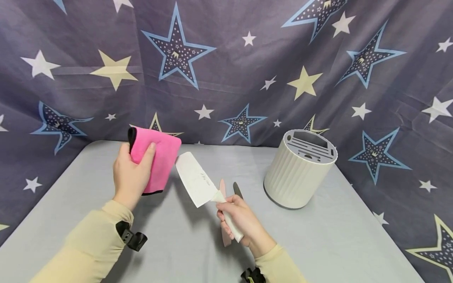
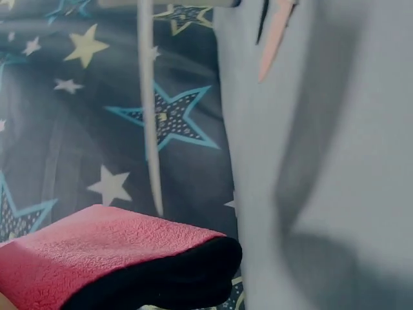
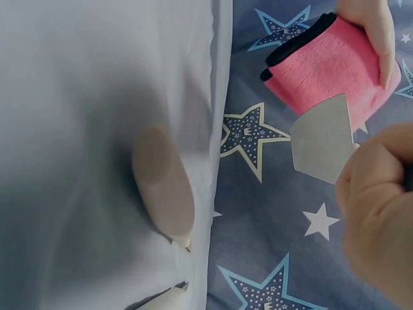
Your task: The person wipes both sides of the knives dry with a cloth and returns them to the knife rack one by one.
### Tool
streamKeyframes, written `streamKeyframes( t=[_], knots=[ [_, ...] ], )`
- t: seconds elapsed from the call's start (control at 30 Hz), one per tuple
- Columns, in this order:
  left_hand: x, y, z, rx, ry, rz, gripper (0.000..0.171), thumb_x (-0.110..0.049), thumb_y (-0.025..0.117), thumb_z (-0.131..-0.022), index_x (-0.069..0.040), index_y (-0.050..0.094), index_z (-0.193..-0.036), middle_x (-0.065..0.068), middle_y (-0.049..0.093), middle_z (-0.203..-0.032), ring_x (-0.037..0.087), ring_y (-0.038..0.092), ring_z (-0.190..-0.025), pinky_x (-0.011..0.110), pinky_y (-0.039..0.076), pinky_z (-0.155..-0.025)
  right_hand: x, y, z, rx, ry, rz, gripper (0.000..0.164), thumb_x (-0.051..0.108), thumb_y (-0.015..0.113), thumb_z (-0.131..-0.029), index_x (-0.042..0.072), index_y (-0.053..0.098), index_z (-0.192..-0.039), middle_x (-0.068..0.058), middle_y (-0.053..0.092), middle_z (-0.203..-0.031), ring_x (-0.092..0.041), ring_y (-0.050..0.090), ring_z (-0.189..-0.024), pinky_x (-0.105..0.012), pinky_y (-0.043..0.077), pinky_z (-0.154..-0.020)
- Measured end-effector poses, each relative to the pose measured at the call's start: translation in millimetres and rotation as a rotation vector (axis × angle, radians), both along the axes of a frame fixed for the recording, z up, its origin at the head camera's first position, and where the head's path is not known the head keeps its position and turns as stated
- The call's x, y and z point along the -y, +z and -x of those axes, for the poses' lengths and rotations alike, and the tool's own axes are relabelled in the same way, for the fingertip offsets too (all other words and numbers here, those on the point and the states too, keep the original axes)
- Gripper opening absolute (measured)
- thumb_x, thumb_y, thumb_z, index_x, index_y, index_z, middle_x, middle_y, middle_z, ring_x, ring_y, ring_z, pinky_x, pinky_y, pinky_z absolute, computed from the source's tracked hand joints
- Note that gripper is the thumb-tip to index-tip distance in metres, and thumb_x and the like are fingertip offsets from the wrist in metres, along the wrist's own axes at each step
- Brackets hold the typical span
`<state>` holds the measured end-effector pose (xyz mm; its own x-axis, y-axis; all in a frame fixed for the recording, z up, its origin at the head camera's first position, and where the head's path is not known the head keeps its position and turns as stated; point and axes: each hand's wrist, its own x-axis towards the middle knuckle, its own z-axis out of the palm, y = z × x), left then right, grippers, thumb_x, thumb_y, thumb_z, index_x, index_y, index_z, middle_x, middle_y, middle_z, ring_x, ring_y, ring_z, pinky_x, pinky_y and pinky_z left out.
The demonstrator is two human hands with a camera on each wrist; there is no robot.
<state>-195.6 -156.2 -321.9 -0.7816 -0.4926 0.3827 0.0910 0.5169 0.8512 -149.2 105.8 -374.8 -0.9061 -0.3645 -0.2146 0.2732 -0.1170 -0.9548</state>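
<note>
My right hand [image 1: 244, 220] is curled snugly round the handle of a white cleaver [image 1: 196, 179], no gap left between fingers and grip. Its broad blade slants up toward eleven o'clock, above the table [image 1: 187, 251], with small dark script (too fine for me to read) along one side.

At ten o'clock from that hand, my left hand [image 1: 132, 173] pinches a folded pink cloth [image 1: 161, 157] — thumb flat across the near face, the other fingers mostly hidden behind it. The cloth is edged in black and held up off the table. The cleaver's far corner comes right beside the cloth's edge; whether they touch, I cannot tell.

Beneath my right hand lies a pink knife [image 1: 222, 188], its blade pointing about eleven o'clock, and a dark knife [image 1: 237, 190] shows its blade at twelve. At two o'clock stands a ribbed white knife block [image 1: 297, 177], upright, its slotted grey top facing up. Behind everything hangs a star-patterned curtain [image 1: 226, 90].
</note>
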Motion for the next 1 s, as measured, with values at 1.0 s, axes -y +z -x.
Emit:
streamKeyframes(
  t=[1.0],
  knots=[
    [-53,-29.5,-11.3,-0.092,-0.337,0.486,0.045,-0.039,0.072,-0.088,-0.008,0.066,-0.120,0.009,0.071,-0.089,0.025,0.060,-0.067,0.037,0.044,-0.057,6,1.4,-5.0,-0.013,0.016,-0.020,0.029,0.012,0.055,-0.093,0.002,0.033,-0.109,0.003,0.046,-0.067,-0.003,0.039,-0.038,-0.018,0.034,-0.033]
  ],
)
